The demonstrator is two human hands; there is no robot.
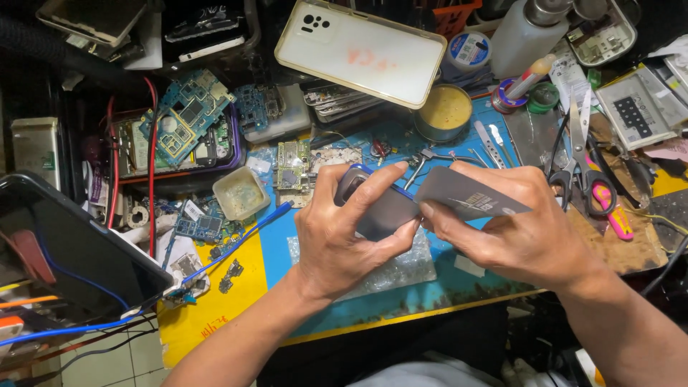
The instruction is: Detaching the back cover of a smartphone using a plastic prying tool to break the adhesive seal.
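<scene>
A dark smartphone [376, 208] is gripped above the blue work mat [459, 283] by the left hand [344, 229], whose fingers are curled around its lower body while the thumb is pressed along its upper edge. A thin grey card [469, 195] is pinched between thumb and fingers of the right hand [512, 229], and its left edge is laid against the phone's side. A sheet of clear bubble wrap [408, 269] is spread on the mat just beneath the phone. To the left, a yellow mat [215, 304] with small loose parts is seen, and a dark tablet [72, 247] with blue cables. Farther back, scissors [580, 154], tweezers [430, 161], a round tin of flux [444, 111], several circuit boards [186, 115] and a white phone in a clear case [362, 50] are found.
</scene>
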